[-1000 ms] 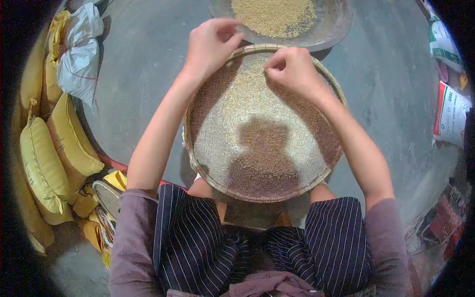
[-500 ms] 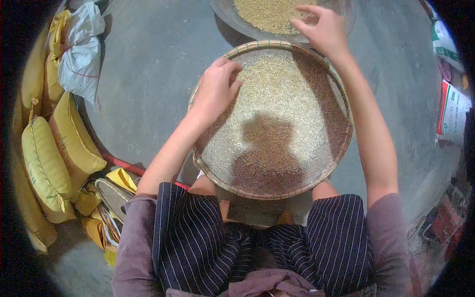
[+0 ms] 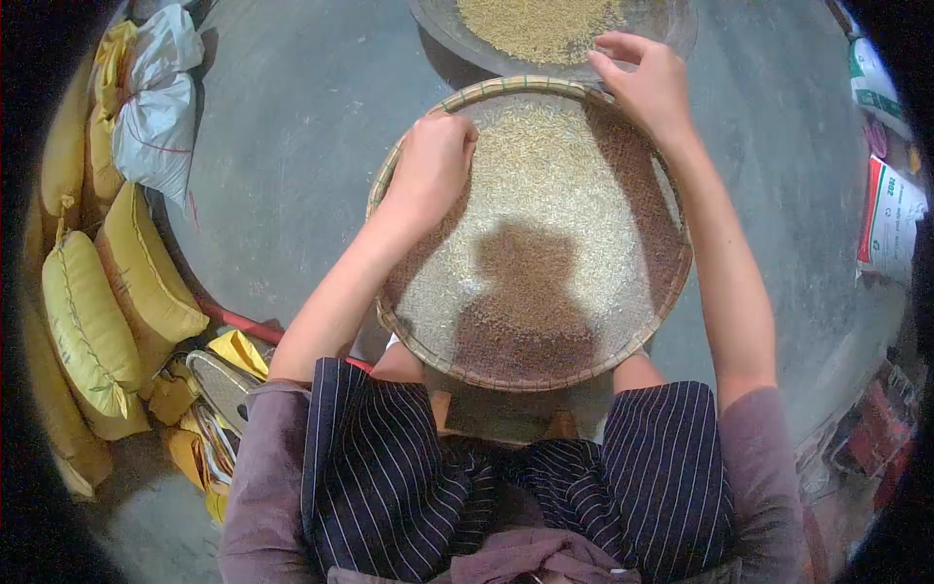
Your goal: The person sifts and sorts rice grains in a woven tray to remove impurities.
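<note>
A round woven winnowing tray (image 3: 387, 321) with a bamboo rim rests across my knees. Pale grain (image 3: 545, 156), apparently unhusked rice, is spread over it, and a dark shadow falls across the middle. My left hand (image 3: 436, 164) is over the tray's upper left side, its fingers curled closed; what they hold, if anything, is hidden. Above the upper right rim is my right hand (image 3: 650, 86), thumb and forefinger apart with nothing visible between them. Just beyond it stands a wide shallow basin (image 3: 443, 37) holding yellower grain (image 3: 540, 29).
Full yellow sacks (image 3: 92, 321) and a tied white bag (image 3: 156, 117) line the left side. A smaller sieve-like tray (image 3: 216, 380) leans near my left elbow. Printed bags (image 3: 887, 214) lie at the far right on the grey floor (image 3: 292, 146).
My right hand has drawn back from over the basin, down and slightly right toward the tray's rim. The fingers of my left hand have curled in more tightly.
</note>
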Demonstrator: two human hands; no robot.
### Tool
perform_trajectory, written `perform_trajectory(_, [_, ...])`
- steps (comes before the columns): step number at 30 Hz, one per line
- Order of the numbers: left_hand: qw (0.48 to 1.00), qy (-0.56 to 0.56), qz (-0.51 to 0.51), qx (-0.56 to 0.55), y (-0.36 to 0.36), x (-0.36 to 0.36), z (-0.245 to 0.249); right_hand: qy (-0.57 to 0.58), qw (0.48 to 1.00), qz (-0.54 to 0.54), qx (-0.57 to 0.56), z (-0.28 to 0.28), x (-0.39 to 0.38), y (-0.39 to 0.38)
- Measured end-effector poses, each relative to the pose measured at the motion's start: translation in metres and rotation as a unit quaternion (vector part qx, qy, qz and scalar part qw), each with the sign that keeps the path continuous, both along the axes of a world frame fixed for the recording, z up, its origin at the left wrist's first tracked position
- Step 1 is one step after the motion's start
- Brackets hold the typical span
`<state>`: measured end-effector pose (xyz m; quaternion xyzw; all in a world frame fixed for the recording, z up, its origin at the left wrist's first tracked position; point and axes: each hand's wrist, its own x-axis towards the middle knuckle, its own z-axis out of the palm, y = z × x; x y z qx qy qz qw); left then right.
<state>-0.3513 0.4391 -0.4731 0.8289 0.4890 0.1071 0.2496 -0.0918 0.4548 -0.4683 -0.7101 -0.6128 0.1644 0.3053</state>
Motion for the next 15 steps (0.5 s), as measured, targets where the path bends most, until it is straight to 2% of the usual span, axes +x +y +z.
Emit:
perform_trajectory(2, [0.999,0.035,0.004,-0.007,0.0,0.001,0.001,0.008,1.0,-0.004,-0.001,0.001,-0.002,-0.001])
perform_trajectory(9, [0.999,0.02,0.013,-0.021,0.007,-0.001,0.004,0.042,0.997,0.014,0.055,0.006,-0.006,-0.009])
perform_trajectory(11, [0.991,-0.046,0.059,-0.111,0.024,0.001,0.023,0.062,0.997,0.01,0.048,0.007,-0.008,-0.012])
perform_trajectory(13, [0.979,-0.124,0.075,-0.141,0.057,0.005,0.032,0.082,0.996,0.006,0.038,0.013,-0.017,-0.019])
perform_trajectory(14, [0.979,-0.125,0.075,-0.141,0.071,0.011,0.037,0.099,0.995,0.003,0.028,0.015,-0.021,-0.021])
perform_trajectory(15, [0.98,-0.175,0.075,-0.062,0.084,0.019,0.042,0.098,0.995,0.003,0.028,0.015,-0.023,-0.023])
